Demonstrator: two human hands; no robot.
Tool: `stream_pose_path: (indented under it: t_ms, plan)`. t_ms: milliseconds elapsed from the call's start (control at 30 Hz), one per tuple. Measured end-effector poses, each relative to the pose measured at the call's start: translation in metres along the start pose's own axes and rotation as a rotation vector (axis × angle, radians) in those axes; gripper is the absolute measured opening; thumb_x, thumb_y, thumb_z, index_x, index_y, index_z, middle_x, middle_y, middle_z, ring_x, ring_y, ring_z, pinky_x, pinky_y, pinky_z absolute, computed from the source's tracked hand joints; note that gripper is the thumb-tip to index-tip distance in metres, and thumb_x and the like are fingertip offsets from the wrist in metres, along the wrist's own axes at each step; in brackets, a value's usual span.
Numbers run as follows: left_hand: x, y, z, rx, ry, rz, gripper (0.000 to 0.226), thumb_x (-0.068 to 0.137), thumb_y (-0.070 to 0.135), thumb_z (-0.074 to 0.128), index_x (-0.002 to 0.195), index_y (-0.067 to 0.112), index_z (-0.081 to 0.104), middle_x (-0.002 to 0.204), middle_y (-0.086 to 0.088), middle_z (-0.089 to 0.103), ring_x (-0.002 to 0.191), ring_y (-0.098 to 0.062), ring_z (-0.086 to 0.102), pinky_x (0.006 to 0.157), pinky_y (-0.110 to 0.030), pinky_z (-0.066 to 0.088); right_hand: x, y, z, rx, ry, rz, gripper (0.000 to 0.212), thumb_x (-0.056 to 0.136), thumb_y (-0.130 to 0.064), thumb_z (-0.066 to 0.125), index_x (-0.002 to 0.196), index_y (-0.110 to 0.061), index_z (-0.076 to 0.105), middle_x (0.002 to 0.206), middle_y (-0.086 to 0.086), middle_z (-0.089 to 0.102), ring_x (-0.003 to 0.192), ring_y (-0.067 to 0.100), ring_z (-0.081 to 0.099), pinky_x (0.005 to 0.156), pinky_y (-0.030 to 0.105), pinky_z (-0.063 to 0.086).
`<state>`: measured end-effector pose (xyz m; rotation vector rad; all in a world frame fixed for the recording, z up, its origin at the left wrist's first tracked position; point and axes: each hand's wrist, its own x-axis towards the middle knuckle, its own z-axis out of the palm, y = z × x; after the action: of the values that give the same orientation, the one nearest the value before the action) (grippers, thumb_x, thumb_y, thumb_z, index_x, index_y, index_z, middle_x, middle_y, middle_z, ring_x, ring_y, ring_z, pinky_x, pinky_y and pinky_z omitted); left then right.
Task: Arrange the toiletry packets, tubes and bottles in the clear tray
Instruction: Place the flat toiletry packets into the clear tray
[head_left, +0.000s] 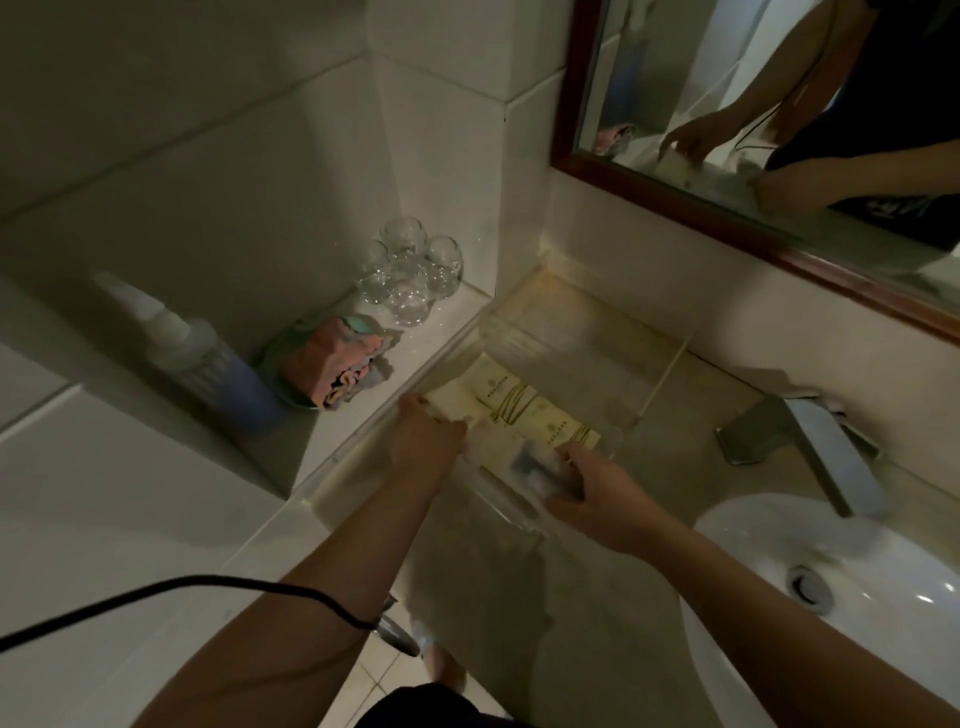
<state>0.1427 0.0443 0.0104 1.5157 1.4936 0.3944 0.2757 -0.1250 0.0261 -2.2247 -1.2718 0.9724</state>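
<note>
1 packet (453, 402) seemingly pinched by left hand (428, 436)

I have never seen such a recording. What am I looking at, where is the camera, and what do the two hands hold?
There is no machine: a person works with bare hands. The one picture comes from a camera worn on the head, looking down. The clear tray stands on a bathroom counter beside the sink and tap. Cream packets lie side by side in it. The left hand grips the leftmost of them; the right hand holds a pale item, too blurred to name. On the ledge stand glasses, a bottle and a folded cloth. The mirror reflects the person.
</note>
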Motion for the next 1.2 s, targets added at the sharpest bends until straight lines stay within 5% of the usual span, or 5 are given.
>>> stream_pose_path:
  t_ms: [133,300,633,933,1200]
  plan:
    - [0.006,0.000,0.009,0.166,-0.002,0.000,0.046,0.081,0.025,0.068,0.119,0.013,0.045,0.093,0.004,0.052,0.086,-0.021,0.057,0.066,-0.028,0.037,0.018,0.000,-0.002,0.013,-0.008,0.056,0.029,0.087,-0.028,0.062,0.112,-0.027,0.047,0.091,-0.007,0.058,0.078,0.010,0.058,0.066,0.027,0.048]
    - [0.013,-0.015,0.019,0.325,0.085,0.023,0.046,0.080,0.034,0.066,0.117,0.017,0.045,0.107,-0.006,0.067,0.093,-0.029,0.064,0.066,-0.032,0.044,0.048,-0.011,-0.002,0.009,-0.024,0.107,0.027,0.088,-0.030,0.062,0.109,-0.029,0.046,0.085,-0.013,0.055,0.073,0.003,0.055,0.055,0.020,0.039]
    - [0.007,-0.039,0.029,0.594,0.218,0.242,0.063,0.067,0.022,0.070,0.126,0.015,0.049,0.120,-0.017,0.054,0.107,-0.035,0.049,0.083,-0.043,0.039,0.090,-0.024,0.015,-0.018,-0.121,0.144,0.045,0.084,-0.026,0.067,0.123,-0.022,0.046,0.100,0.000,0.063,0.087,0.020,0.063,0.073,0.036,0.054]
    - [0.016,-0.045,0.014,0.585,-0.089,0.636,0.050,0.074,0.013,0.055,0.123,0.025,0.057,0.123,-0.002,0.060,0.117,-0.024,0.050,0.100,-0.040,0.039,0.082,-0.018,0.025,-0.202,0.068,0.056,0.046,0.085,-0.027,0.062,0.128,-0.023,0.050,0.122,0.000,0.057,0.108,0.021,0.059,0.087,0.033,0.050]
    - [0.018,-0.045,0.015,0.691,-0.159,0.662,0.045,0.074,0.024,0.047,0.113,0.018,0.066,0.109,-0.007,0.069,0.100,-0.029,0.062,0.087,-0.038,0.045,0.068,-0.009,0.040,-0.303,0.119,0.012,0.016,0.090,-0.038,0.052,0.087,-0.024,0.060,0.083,-0.004,0.054,0.076,0.016,0.052,0.060,0.030,0.040]
